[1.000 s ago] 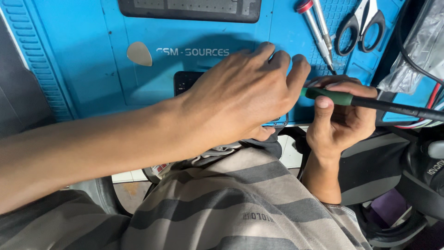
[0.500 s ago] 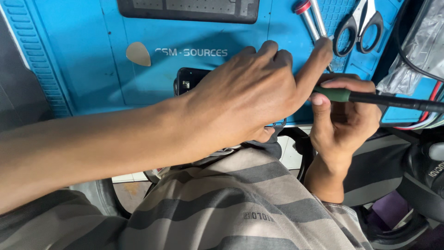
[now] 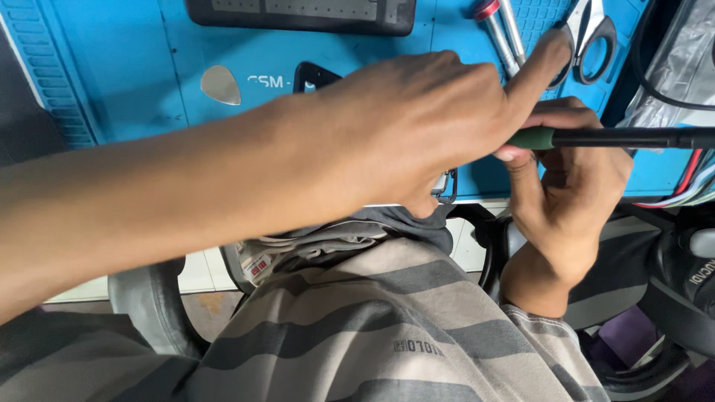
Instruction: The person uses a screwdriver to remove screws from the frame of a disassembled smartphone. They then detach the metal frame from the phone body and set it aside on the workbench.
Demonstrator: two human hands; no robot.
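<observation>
My right hand [image 3: 566, 179] grips a green-collared black tool [image 3: 618, 138]. My left hand [image 3: 417, 126] reaches across the blue surface [image 3: 112, 82], fingers seemingly loose, empty.

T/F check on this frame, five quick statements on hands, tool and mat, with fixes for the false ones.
1. The right hand grips a tool with a green collar and black shaft. True.
2. The left hand lies flat in the lap. False: it reaches across over the blue work mat, forefinger stretched toward the tool.
3. Scissors lie on the mat at upper right. True.
4. The mat is red. False: it is blue.
5. A pale guitar-pick-shaped opening tool lies on the mat to the left. True.
</observation>
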